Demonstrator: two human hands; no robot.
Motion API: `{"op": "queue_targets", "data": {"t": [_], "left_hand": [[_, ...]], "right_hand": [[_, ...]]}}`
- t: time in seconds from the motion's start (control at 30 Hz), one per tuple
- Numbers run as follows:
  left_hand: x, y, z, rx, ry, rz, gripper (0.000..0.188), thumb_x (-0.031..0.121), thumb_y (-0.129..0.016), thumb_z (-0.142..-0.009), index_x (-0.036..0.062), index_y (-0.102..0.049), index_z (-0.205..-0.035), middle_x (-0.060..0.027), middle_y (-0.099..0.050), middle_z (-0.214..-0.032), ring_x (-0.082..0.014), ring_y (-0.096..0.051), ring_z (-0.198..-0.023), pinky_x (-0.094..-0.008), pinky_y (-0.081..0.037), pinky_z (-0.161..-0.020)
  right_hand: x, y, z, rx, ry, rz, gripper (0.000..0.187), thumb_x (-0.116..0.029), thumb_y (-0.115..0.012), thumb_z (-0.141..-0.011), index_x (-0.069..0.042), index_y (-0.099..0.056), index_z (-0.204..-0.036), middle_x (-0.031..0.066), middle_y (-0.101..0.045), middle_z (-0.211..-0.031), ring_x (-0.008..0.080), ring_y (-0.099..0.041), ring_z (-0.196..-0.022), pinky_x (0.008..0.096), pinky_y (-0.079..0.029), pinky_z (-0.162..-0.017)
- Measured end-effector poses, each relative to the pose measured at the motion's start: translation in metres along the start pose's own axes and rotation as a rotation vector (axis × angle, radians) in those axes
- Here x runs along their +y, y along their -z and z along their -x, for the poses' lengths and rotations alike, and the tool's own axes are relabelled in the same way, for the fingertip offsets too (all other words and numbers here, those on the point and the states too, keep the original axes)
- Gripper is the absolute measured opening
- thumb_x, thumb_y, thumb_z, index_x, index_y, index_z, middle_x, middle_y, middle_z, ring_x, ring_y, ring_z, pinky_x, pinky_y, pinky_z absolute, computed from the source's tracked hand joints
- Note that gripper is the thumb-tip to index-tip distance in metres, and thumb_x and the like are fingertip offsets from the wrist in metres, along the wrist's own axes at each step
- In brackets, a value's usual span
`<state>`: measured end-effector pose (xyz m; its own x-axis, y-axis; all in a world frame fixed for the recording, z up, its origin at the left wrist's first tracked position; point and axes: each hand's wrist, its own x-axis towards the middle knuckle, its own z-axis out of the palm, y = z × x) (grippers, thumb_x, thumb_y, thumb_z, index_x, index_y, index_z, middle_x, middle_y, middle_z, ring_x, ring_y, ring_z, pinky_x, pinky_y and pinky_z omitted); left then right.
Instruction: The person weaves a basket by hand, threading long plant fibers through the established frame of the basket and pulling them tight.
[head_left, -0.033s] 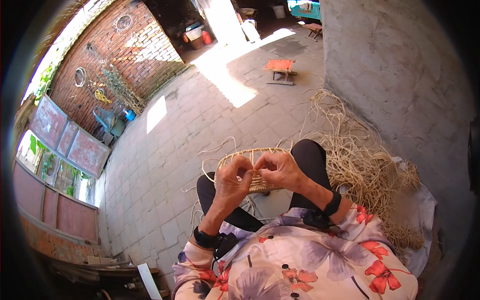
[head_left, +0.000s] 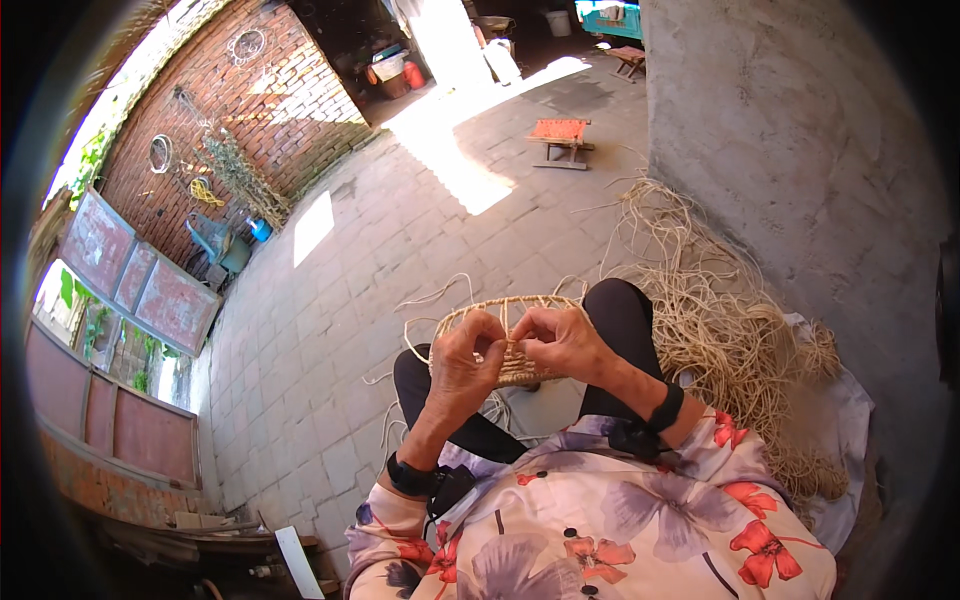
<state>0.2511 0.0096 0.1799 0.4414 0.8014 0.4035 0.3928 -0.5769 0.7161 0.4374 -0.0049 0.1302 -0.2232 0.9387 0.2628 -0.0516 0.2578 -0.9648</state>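
Observation:
Between my knees sits a small woven piece (head_left: 520, 374) of tan cord, with an oval rim and rows of weave; it looks like a basket. My left hand (head_left: 466, 362) is closed in a pinch over its near side. Fingertip to fingertip with it, my right hand (head_left: 566, 342) pinches too. A thin pale cord (head_left: 505, 314) runs up at the spot where the fingers meet, and both hands seem to grip it. Loose cord ends (head_left: 440, 292) stick out past the rim on the left. My hands hide much of the weave.
At my right, a big tangled heap of pale cord (head_left: 725, 340) lies on a whitish sheet (head_left: 850, 420) beside a grey wall (head_left: 800, 130). A low stool with an orange seat (head_left: 560, 132) stands ahead on the paved floor (head_left: 380, 250). Wooden boards (head_left: 200, 540) lie at lower left.

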Motion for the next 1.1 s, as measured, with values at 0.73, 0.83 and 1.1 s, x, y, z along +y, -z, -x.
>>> {"op": "queue_targets", "data": {"t": [0.73, 0.83, 1.1], "left_hand": [[-0.018, -0.003, 0.01, -0.185, 0.301, 0.12, 0.031, 0.033, -0.054, -0.101, 0.0026, -0.057, -0.095, -0.0003, -0.056, -0.07, -0.0074, -0.054, -0.059, -0.0245, -0.046, -0.054], [-0.011, -0.012, 0.013, -0.139, 0.169, -0.064, 0.032, 0.033, -0.053, -0.1, 0.0024, -0.057, -0.092, -0.0207, -0.055, -0.066, -0.0358, -0.058, -0.06, -0.0417, -0.045, -0.057], [-0.017, -0.019, 0.015, -0.02, -0.031, -0.13, 0.024, 0.022, -0.052, -0.101, 0.0027, -0.052, -0.087, -0.02, -0.051, -0.066, -0.0353, -0.054, -0.059, -0.043, -0.041, -0.056]], "right_hand": [[-0.004, -0.01, 0.002, 0.149, 0.415, 0.559, 0.01, -0.002, -0.065, -0.079, -0.003, -0.058, -0.085, 0.0123, -0.057, -0.081, 0.0326, -0.062, -0.072, 0.0396, -0.05, -0.061], [0.0, -0.013, 0.002, 0.185, 0.466, 0.64, 0.011, -0.001, -0.064, -0.077, -0.004, -0.056, -0.085, 0.0129, -0.056, -0.081, 0.0347, -0.061, -0.071, 0.0416, -0.05, -0.061], [0.0, -0.01, 0.003, 0.171, 0.421, 0.532, 0.015, -0.001, -0.067, -0.078, -0.004, -0.057, -0.089, 0.0133, -0.058, -0.083, 0.034, -0.062, -0.073, 0.0409, -0.051, -0.062]]}}
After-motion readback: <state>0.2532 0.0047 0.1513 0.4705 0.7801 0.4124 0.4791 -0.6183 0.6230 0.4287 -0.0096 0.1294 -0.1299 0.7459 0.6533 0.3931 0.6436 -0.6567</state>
